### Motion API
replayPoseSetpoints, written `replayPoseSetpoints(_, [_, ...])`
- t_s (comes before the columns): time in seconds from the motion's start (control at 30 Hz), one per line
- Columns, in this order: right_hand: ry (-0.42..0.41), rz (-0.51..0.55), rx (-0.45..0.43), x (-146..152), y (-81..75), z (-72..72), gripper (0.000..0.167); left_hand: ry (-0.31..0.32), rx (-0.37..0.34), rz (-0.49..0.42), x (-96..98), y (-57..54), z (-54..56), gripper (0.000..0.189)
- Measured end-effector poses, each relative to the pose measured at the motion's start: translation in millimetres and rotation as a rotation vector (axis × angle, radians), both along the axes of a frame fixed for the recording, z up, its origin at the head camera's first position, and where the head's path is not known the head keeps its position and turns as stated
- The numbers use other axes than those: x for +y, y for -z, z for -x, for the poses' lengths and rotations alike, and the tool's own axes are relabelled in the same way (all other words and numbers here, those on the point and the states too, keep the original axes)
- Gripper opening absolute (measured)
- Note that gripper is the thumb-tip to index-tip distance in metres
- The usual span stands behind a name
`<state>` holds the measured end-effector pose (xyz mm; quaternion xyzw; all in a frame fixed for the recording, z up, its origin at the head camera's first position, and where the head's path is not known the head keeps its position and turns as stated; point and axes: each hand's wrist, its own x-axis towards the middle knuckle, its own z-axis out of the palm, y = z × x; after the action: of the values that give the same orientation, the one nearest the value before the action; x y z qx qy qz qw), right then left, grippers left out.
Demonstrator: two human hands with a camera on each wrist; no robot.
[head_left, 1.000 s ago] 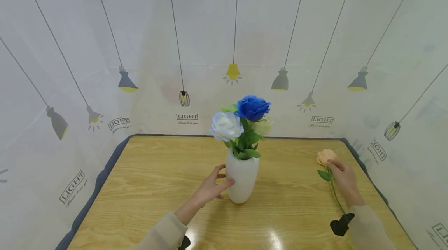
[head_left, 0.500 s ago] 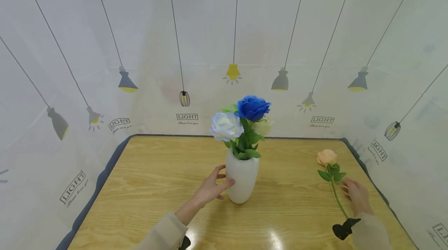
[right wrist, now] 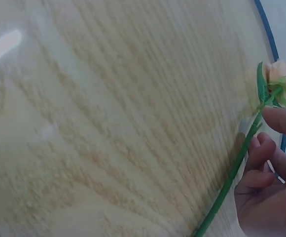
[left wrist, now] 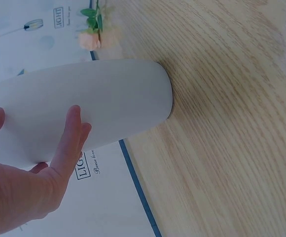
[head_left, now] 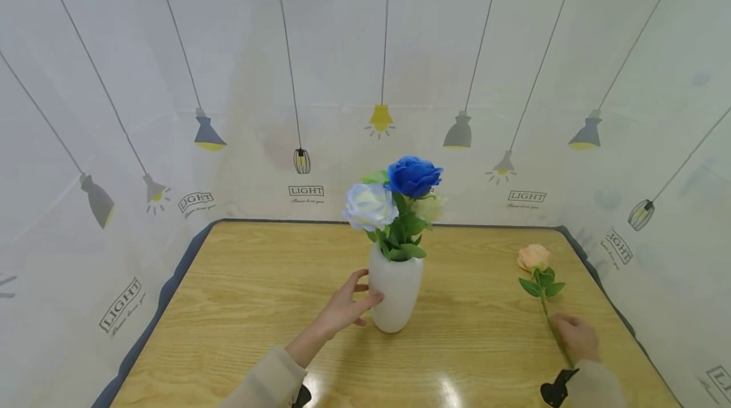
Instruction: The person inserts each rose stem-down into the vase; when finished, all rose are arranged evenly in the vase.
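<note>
A white vase stands upright on the table, bearing a blue rose, a pale blue-white rose, and a cream flower partly hidden behind. My left hand holds the vase's left side; in the left wrist view, the thumb and fingers spread round its wall. At the right lies a peach rose with a long green stem and several leaves. My right hand is right at the stem below the leaves, its thumb and bent fingers apart beside it.
The wooden table has a dark blue edge along its back and sides. Behind it hangs a white curtain printed with lamps and the word LIGHT. Black straps show at the sleeves.
My right hand has left the rose's head, drawn back toward me along the flower's right side, and come in to the stem. The left hand and vase stay put.
</note>
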<state>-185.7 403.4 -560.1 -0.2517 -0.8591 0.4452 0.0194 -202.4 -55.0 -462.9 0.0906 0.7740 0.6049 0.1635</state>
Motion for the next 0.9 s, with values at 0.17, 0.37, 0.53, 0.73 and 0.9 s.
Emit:
replayPoseSetpoints(0.17, [0.028,-0.048,-0.001,-8.8,-1.2,0.6,0.049,-0.002,0.000,-0.001,0.2,0.5,0.2,0.075])
replayPoseSetpoints(0.37, [0.002,-0.158,-0.019,-13.8,-2.2,1.2,0.038,-0.001,-0.001,0.002,0.3,1.1,0.4,0.074])
replayPoseSetpoints(0.53, [-0.083,-0.214,-0.030,-13.7,-2.1,4.7,0.036,-0.002,0.001,-0.002,0.3,0.3,0.2,0.075])
replayPoseSetpoints(0.73, [-0.185,-0.232,0.001,-14.2,-5.5,6.5,0.037,0.005,-0.004,-0.007,0.3,0.2,-0.2,0.076])
replayPoseSetpoints(0.9, [-0.203,0.001,-0.049,-19.4,-13.0,8.2,0.035,0.007,-0.006,-0.010,0.2,1.7,-0.2,0.076])
